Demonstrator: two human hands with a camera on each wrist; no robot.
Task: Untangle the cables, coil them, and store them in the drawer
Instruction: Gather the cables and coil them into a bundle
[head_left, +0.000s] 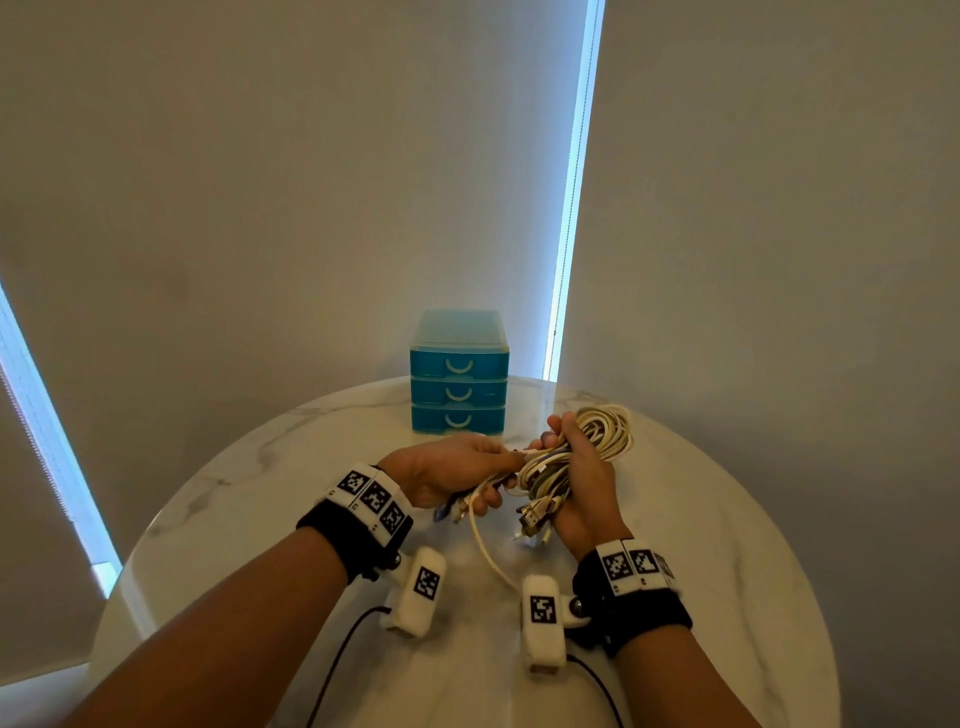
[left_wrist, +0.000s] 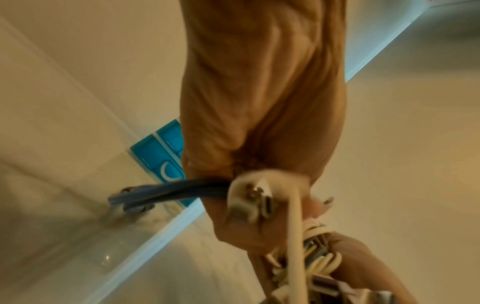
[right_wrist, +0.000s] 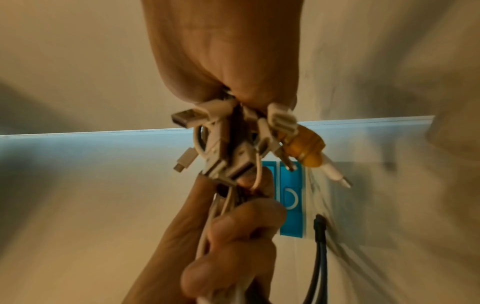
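My right hand (head_left: 576, 467) grips a tangled bundle of white and grey cables (head_left: 597, 436) above the round marble table (head_left: 260, 467). Several USB plugs (right_wrist: 207, 144) and a yellow connector (right_wrist: 306, 148) hang from that fist. My left hand (head_left: 457, 473), close beside it on the left, pinches strands (head_left: 485, 499) pulled from the bundle; one white cable (head_left: 485, 551) droops from it to the table. A dark blue cable (left_wrist: 166, 191) also runs through the left hand (left_wrist: 259, 123). The blue three-drawer box (head_left: 459, 371) stands behind the hands, all drawers closed.
The drawer box (right_wrist: 291, 197) sits near the table's far edge, with grey blinds (head_left: 260, 208) right behind it. Black cords (head_left: 337, 660) from my wrist cameras trail over the near part of the table.
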